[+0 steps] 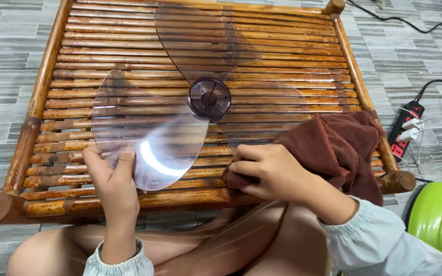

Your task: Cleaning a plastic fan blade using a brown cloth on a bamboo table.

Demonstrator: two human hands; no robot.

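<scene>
A clear plastic fan blade with three lobes and a dark round hub lies flat on a low bamboo slat table. My left hand grips the near edge of the lobe closest to me, thumb on top. My right hand is closed on a brown cloth, which is bunched at the table's near right corner and pressed against the right lobe's edge.
The bamboo table stands on a grey tiled floor. A black and red power strip with white plugs and cables lies to the right. A green plastic object sits at the lower right. My knees are under the table's near edge.
</scene>
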